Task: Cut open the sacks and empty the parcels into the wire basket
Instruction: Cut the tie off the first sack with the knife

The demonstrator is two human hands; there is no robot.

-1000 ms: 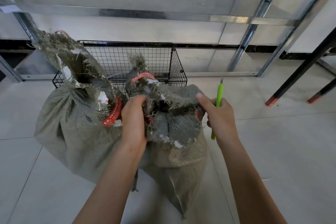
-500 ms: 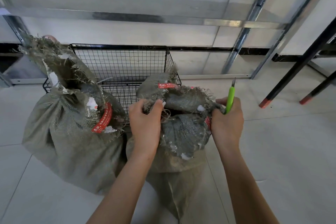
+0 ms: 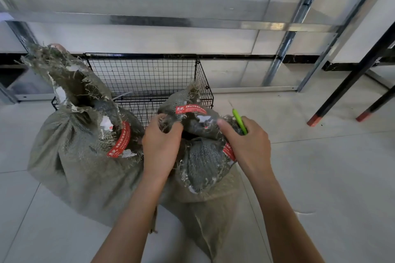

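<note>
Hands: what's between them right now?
Head view: the frayed, taped mouth of the sack spans between the left hand, which grips it, and the right hand, which holds the cutter.

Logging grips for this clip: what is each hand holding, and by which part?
The left hand grips the nearer sack by its frayed mouth; the right hand holds the green knife by its handle, thumb on the same mouth.

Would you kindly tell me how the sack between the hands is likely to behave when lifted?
Probably floppy: the mouth of the sack crumples where the left hand and right hand grip it. Likely heavy: its bulging body sags on the floor. Frayed edges may tear.
</note>
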